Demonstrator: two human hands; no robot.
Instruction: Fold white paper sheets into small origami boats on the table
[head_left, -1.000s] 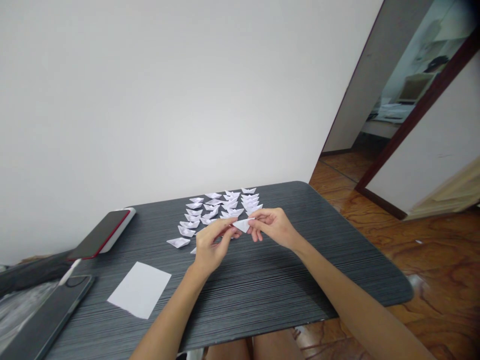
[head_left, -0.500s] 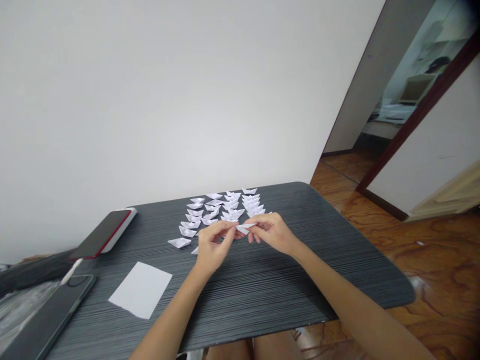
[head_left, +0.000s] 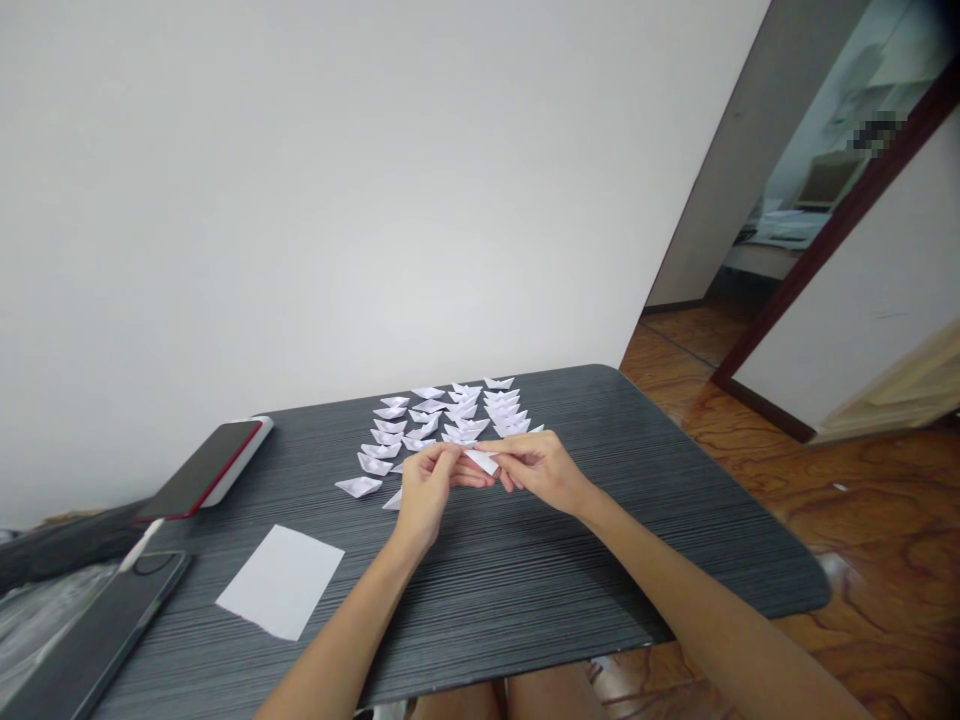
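A small folded piece of white paper (head_left: 482, 461) is pinched between my two hands above the table. My left hand (head_left: 429, 487) grips its left end, thumb on top and fingers beneath. On its right end, my right hand (head_left: 541, 470) closes thumb and forefinger, the other fingers curled below. Just beyond my hands, several white paper boats (head_left: 465, 428) stand in rough rows, the nearest partly hidden by my fingers. A flat square sheet of white paper (head_left: 283, 582) lies to the left of my left forearm.
The dark wood-grain table (head_left: 510, 590) meets a white wall (head_left: 375, 200) at its back edge. At the left lie a phone-like device with a red edge (head_left: 206, 468), a dark phone (head_left: 105, 640) and a white cable plug (head_left: 142, 545). A doorway opens at the right.
The folded paper has turned in my fingers, so a broader face now shows. My left thumb has drawn back and its fingers now extend underneath the paper.
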